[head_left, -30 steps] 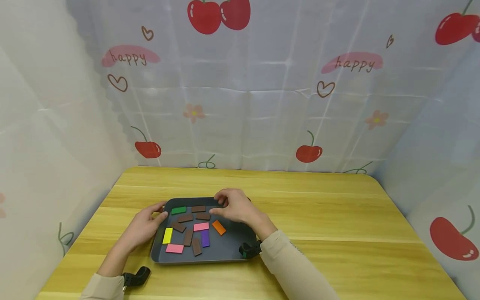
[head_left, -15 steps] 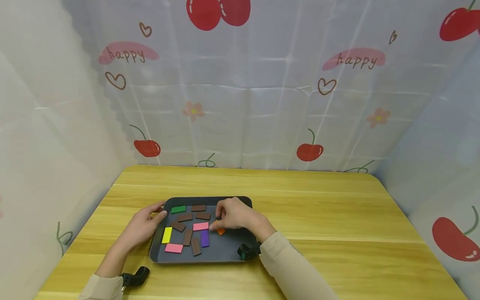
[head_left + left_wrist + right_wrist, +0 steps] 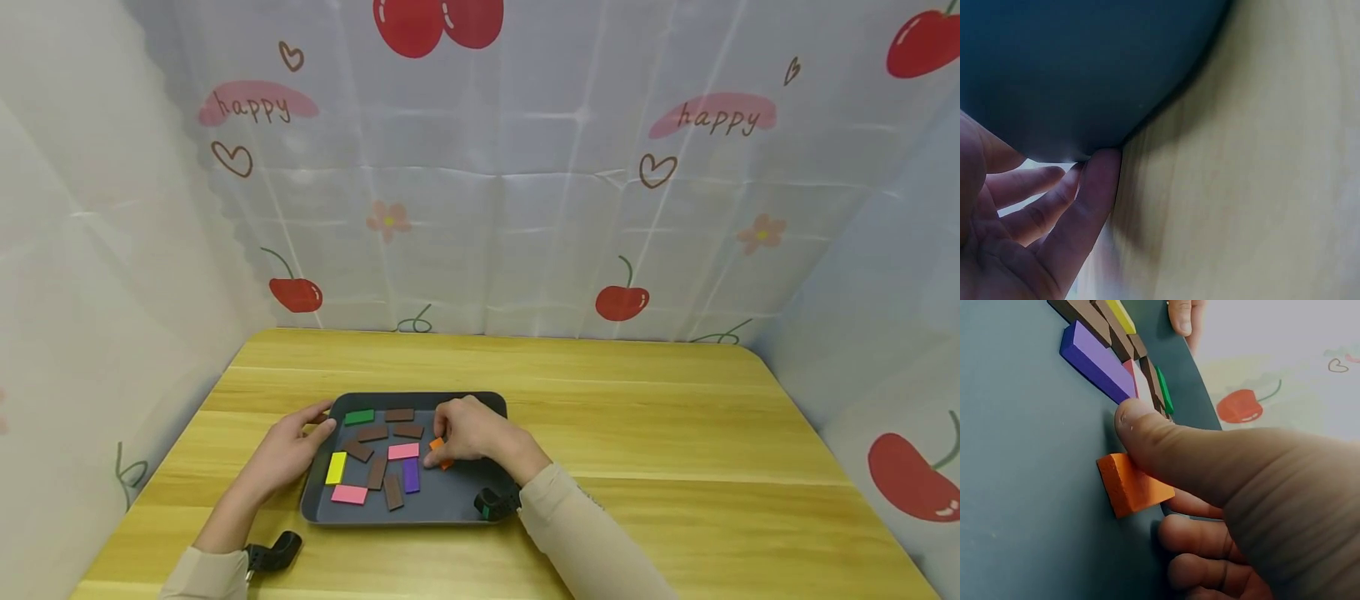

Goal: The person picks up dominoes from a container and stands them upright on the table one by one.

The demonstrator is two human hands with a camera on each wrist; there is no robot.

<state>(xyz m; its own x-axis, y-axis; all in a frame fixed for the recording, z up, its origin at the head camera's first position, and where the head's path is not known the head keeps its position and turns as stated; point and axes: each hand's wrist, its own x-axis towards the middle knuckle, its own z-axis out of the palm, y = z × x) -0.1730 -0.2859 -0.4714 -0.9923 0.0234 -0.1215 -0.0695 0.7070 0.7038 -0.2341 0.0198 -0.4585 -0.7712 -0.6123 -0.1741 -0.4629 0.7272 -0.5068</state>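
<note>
A dark grey tray (image 3: 465,500) lies on the table with flat, domino-like blocks in it. At its left rim is my left hand (image 3: 288,450), thumb over the edge and fingertips against the outer wall; the left wrist view shows those fingers (image 3: 1094,194) touching the tray. Inside the tray, my right hand (image 3: 476,432) pinches an orange block (image 3: 1127,487) between thumb and fingers, though the far fingertips are partly hidden. Left of it lie a pink block (image 3: 403,451) and a purple block (image 3: 411,476). The orange block still appears low, close to the tray floor.
Several brown blocks (image 3: 393,492) lie in the tray, with a green block (image 3: 359,417), a yellow block (image 3: 336,468) and a second pink block (image 3: 349,495). Under the tray is a wooden table (image 3: 637,417). A cherry-printed curtain (image 3: 487,250) encloses the back and sides.
From above the tray's back part, my right hand has come down toward me onto the orange block, which has turned slightly. My left hand stays at the tray's left rim.
</note>
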